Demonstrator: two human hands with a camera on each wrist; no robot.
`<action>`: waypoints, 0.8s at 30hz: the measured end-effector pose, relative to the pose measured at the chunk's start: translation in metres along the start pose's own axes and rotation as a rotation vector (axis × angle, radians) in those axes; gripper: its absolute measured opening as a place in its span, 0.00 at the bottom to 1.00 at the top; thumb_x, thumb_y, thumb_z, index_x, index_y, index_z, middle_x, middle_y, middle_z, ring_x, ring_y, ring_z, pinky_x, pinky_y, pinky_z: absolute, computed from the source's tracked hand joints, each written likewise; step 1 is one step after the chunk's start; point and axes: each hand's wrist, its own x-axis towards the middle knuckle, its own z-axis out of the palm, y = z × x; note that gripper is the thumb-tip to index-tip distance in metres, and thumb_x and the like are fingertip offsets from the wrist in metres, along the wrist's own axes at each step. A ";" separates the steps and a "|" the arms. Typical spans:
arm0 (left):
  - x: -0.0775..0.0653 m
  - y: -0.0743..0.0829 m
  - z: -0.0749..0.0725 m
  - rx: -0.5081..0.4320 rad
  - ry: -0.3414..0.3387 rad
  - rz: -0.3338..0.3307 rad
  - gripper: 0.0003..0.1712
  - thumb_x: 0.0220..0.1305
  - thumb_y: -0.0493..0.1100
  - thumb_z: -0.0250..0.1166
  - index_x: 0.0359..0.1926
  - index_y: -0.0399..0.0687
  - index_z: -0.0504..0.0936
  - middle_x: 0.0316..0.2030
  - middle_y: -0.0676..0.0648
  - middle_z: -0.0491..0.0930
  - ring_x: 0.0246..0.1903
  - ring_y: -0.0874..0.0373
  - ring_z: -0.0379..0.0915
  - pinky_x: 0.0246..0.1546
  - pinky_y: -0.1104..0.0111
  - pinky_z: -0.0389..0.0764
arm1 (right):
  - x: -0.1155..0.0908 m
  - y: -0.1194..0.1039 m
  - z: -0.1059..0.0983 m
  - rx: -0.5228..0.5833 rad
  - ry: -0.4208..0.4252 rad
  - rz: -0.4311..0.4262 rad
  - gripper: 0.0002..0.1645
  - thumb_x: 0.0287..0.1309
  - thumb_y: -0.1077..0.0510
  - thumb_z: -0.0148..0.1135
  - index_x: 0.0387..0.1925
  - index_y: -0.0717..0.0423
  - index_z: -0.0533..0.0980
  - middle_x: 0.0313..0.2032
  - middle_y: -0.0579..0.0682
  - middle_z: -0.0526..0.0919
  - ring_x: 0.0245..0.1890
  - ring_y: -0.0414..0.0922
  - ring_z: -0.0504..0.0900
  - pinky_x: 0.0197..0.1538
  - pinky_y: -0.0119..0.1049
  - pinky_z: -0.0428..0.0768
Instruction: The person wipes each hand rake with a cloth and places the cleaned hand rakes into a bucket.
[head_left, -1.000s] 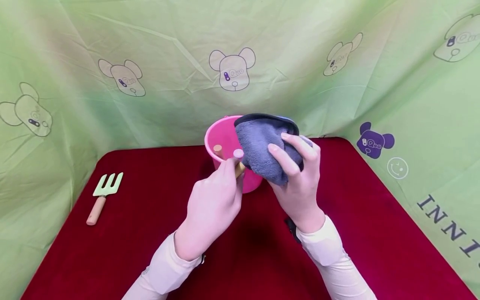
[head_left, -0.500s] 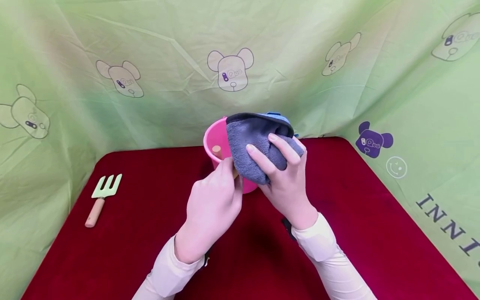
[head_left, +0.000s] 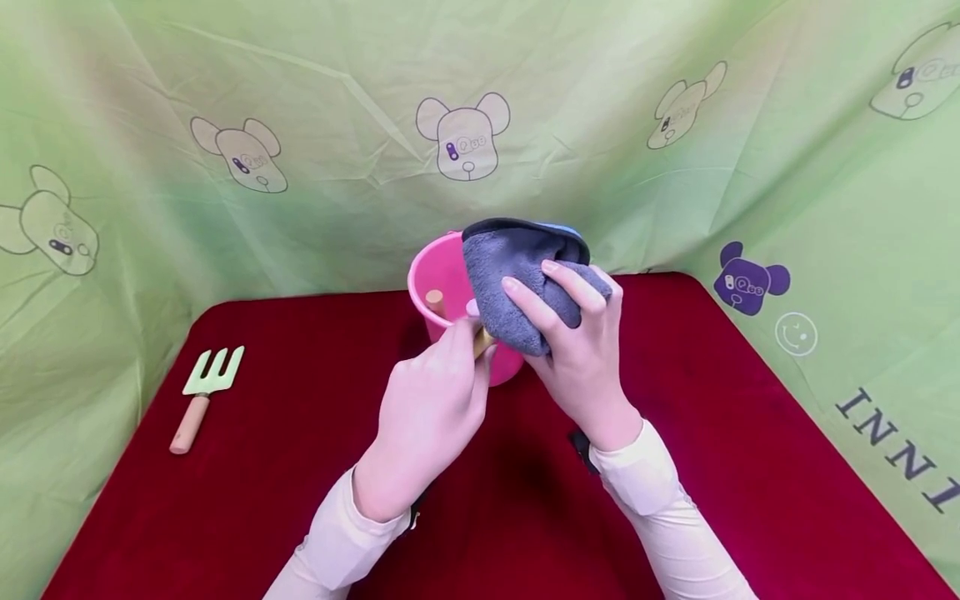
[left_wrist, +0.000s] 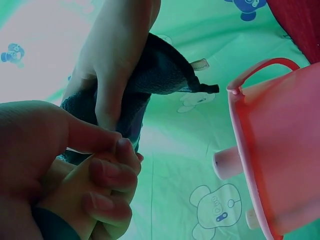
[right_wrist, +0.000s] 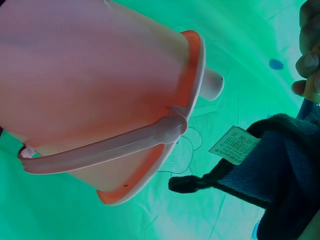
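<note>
Left grip clenched around tan handle, far end hidden by gray cloth; right grip curled around cloth, both held up near pink bucket. Bucket on red desk; pale-green fork lies well apart, left.

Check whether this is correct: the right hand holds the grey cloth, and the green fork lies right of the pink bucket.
Wrong side: the head view shows the green fork left of the pink bucket. The right hand does hold the grey cloth.

A wooden-handled tool runs tilted into crumpled grey cloth
</note>
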 end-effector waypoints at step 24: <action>-0.003 -0.001 0.002 0.049 -0.031 0.028 0.11 0.64 0.45 0.61 0.40 0.42 0.76 0.21 0.50 0.76 0.15 0.58 0.72 0.08 0.66 0.74 | -0.001 0.016 -0.002 -0.051 0.046 0.079 0.25 0.44 0.59 0.74 0.49 0.44 0.81 0.53 0.58 0.71 0.54 0.65 0.67 0.50 0.64 0.67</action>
